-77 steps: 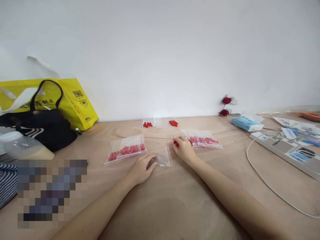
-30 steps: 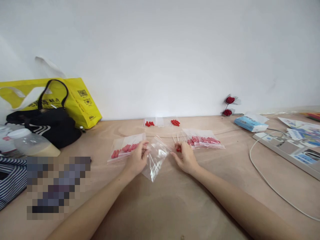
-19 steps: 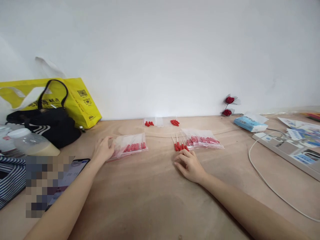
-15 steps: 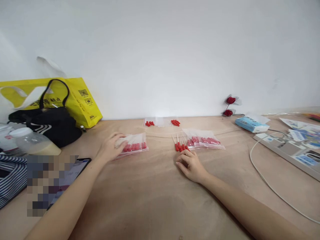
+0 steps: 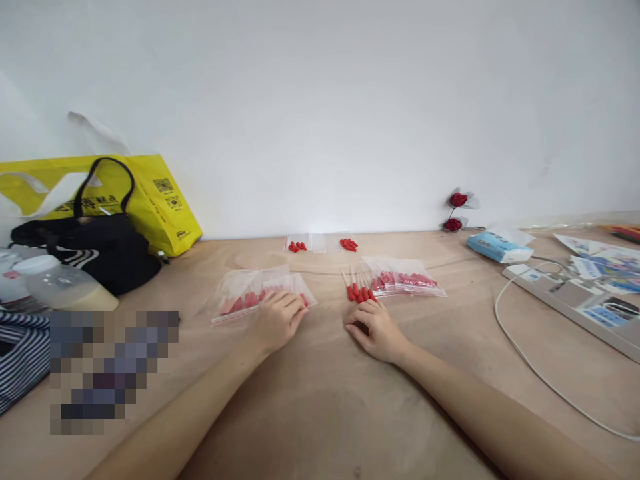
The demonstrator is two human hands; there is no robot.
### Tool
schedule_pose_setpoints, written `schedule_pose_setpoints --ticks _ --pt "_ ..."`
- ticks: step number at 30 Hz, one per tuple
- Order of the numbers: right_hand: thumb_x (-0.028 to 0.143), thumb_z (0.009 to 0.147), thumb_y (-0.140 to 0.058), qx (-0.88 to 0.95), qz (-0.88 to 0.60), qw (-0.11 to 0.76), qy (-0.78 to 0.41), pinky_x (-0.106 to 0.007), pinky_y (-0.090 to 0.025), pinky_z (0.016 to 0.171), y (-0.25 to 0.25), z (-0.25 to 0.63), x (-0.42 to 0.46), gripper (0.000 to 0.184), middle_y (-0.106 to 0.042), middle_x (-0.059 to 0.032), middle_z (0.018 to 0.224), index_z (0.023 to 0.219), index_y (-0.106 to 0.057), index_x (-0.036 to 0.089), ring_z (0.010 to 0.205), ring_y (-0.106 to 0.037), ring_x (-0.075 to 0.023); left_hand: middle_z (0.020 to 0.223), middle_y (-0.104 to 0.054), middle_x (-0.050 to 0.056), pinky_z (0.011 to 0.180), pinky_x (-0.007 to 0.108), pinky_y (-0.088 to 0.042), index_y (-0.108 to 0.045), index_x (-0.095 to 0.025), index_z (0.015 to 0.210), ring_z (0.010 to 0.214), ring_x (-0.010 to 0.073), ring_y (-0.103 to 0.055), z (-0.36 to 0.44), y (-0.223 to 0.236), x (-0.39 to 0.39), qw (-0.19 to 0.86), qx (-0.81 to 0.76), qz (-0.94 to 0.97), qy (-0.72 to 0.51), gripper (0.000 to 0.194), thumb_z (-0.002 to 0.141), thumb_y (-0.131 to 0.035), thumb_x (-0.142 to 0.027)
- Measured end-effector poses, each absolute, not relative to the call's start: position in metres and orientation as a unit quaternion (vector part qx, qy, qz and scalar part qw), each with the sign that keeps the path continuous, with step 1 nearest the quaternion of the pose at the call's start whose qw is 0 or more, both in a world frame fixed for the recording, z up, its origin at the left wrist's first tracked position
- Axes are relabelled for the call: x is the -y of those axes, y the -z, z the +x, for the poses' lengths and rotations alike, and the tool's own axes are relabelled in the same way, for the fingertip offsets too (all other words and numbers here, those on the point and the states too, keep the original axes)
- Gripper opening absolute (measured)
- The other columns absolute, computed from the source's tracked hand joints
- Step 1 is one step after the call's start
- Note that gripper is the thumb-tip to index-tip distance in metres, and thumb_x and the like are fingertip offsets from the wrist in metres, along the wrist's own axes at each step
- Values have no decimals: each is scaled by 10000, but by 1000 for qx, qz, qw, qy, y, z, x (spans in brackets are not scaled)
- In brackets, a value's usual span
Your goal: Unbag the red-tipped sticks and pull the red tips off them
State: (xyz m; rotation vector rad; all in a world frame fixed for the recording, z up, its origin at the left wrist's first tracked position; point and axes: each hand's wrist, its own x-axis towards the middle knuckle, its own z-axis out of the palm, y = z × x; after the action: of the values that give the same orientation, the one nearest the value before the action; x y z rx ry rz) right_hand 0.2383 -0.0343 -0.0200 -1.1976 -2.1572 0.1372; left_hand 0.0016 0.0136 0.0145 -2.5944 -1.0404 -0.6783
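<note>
Left hand (image 5: 275,320) Back Over the Bags of Red Pieces (image 5: 273,275)

A second ago that hand is lifting a flat clear bag in the middle, then it is over at the far left of the bags; now it sits nearer the centre, fingers lowered across their right part. The clear bag has left its spot between the hands. The left-side pile looks different too: one bag reaches farther right than before, red showing beside the thumb. The right hand (image 5: 377,330), earlier covering the red-ended sticks (image 5: 360,292), is now drawn back toward the person, so they show, fanned out at its fingertips.
</note>
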Motion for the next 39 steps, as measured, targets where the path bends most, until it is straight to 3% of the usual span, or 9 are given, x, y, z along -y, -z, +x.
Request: schedule_pose_setpoints --ticks 7,14,21,26,33,39 --pt "188 764 -549 826 -455 328 -49 -307 -347 715 22 238 31 35 -586 -9 738 734 -563 198 755 -502 -150 811 -626 25 712 334 -368 -568 -182 692 789 177 -541 49 -3 6 62 356 -901 241 106 777 -509 -200" --pt "206 768 -539 824 -463 321 -65 -301 -359 701 23 239 30 23 -577 -13 761 780 -558 203 757 -509 -155 815 -601 23 722 324 -401 -563 -198 772 787 179 -534 14 -5 15 23 367 -893 260 101 763 -540 -295" --pt "249 763 -551 831 -440 341 -16 -321 -357 730 19 228 30 268 -576 -51 884 1023 -520 194 838 -506 -183 798 -628 27 706 294 -420 -628 -200 840 748 150 -549 6 4 16 5 342 -888 309 169 831 -465 -243" --pt "278 760 -564 833 -421 356 39 -327 -336 721 22 222 22 224 -570 -51 891 973 -570 210 818 -481 -182 712 -622 5 700 305 -419 -659 -217 737 711 145 -552 20 4 7 -67 381 -874 295 143 792 -529 -236" --pt "221 795 -528 853 -371 361 62 -310 -318 705 25 224 15 143 -555 -26 832 898 -624 248 775 -468 -149 754 -616 12 697 306 -463 -663 -206 669 761 156 -567 26 6 0 -205 436 -812 330 68 704 -605 -212" --pt "214 790 -541 849 -376 360 90 -321 -301 722 26 223 16 138 -557 -31 854 842 -654 273 800 -457 -156 753 -612 11 715 320 -466 -664 -201 655 764 156 -568 26 6 2 -234 449 -795 335 54 684 -619 -202"
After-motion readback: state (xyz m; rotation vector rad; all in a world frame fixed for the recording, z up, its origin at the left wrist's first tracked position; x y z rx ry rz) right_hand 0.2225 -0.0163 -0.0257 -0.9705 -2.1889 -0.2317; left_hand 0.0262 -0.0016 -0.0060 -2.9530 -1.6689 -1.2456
